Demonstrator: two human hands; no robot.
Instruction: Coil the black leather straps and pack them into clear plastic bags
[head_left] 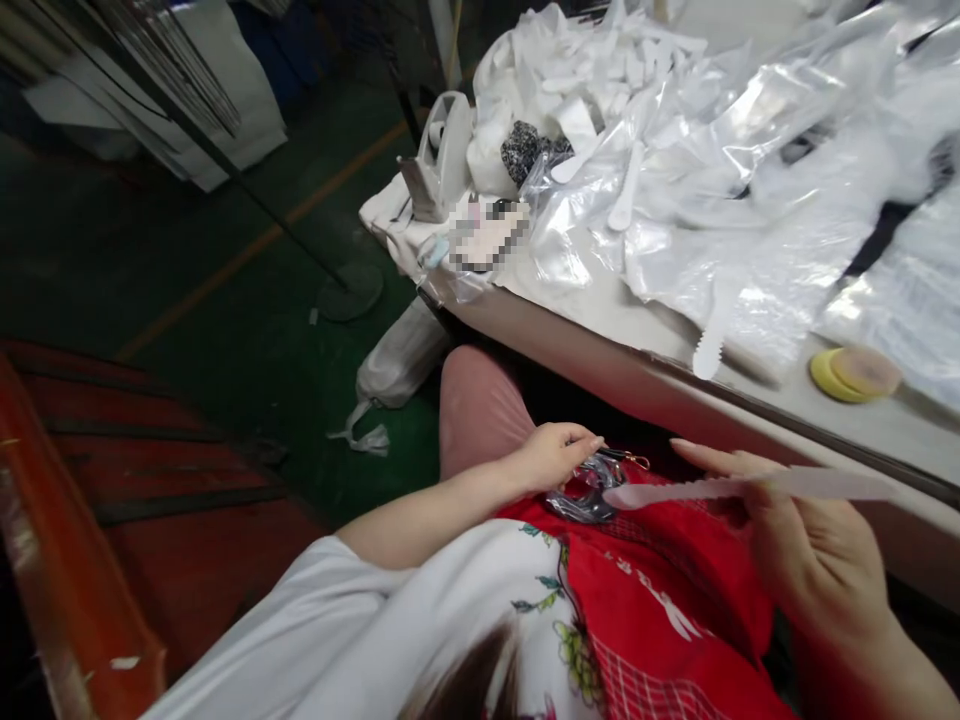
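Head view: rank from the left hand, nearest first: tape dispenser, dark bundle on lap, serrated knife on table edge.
1. Dark bundle, on the lap, at the left hand's fingertips.
2. Serrated knife, to the right, on the table's near edge.
3. Tape dispenser, at the far left table corner.
The right hand holds a second knife.

Near right, the right hand [802, 540] pinches a white plastic knife [750, 487] above a red apron [660, 590]. The left hand [551, 455] touches a dark shiny bundle [589, 492].
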